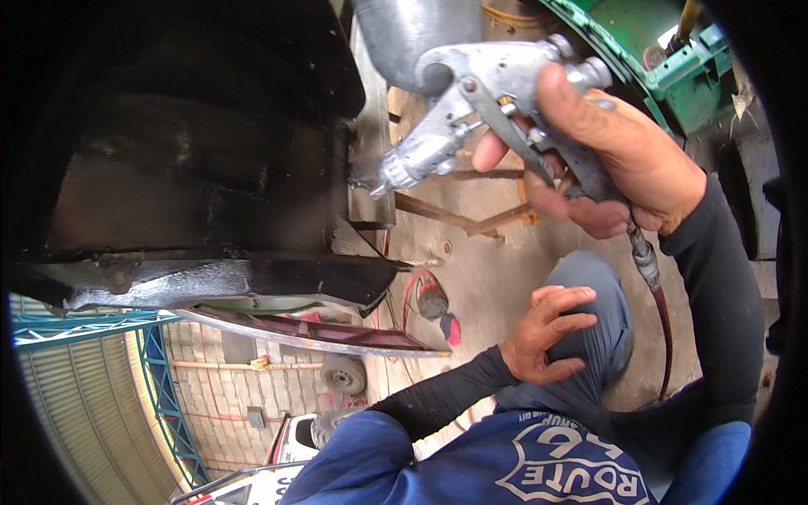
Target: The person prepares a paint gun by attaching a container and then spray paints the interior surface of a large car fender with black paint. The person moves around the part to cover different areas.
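My right hand (627,156) is wrapped round the handle of a silver spray gun (492,93), thumb along its upper body and fingers about the trigger. A grey metal cup (417,34) adjoins the gun at the top of the view. The nozzle points down and left, near the edge of a large glossy black panel (202,168). From the handle's end runs a reddish-brown hose (665,337) with a metal coupling. My left hand (551,332) rests over my bent knee with its fingers apart, holding nothing.
A wooden stand (454,215) shows beneath the panel's edge. Green plastic containers (686,88) stand at the upper right. On the concrete floor lies a dark round object (432,299) beside red cord. A tyre (343,375) leans against a block wall (252,396), near a white vehicle (290,442).
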Demonstrator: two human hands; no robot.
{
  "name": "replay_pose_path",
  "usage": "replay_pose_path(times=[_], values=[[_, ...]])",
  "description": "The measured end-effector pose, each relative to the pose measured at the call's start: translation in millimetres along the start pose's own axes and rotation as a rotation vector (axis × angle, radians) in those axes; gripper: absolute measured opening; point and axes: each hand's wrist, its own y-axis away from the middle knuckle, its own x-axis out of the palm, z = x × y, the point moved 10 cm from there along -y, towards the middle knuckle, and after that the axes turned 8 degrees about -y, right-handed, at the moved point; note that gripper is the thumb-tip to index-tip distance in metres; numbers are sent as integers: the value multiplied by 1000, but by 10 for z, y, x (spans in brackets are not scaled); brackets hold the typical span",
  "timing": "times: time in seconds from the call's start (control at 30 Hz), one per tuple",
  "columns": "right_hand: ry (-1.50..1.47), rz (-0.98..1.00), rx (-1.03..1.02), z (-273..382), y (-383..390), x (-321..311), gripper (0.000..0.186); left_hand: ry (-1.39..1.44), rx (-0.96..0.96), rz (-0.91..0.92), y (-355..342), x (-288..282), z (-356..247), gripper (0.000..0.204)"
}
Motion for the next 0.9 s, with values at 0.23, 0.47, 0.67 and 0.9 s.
replay_pose_path(times=[0.23, 0.47, 0.67, 0.9], values=[[144, -42, -73, 188, 159, 116, 82, 19, 44, 15, -83, 12, -49, 58], [267, -73, -128, 299, 206, 315, 65, 10, 40, 20, -67, 42, -72, 59], [235, -100, -317, 676, 353, 447, 93, -17, 22, 3, -5, 5, -57, 59], [116, -47, -400, 780, 427, 555, 88, -13, 65, -1, -12, 15, -105, 58]])
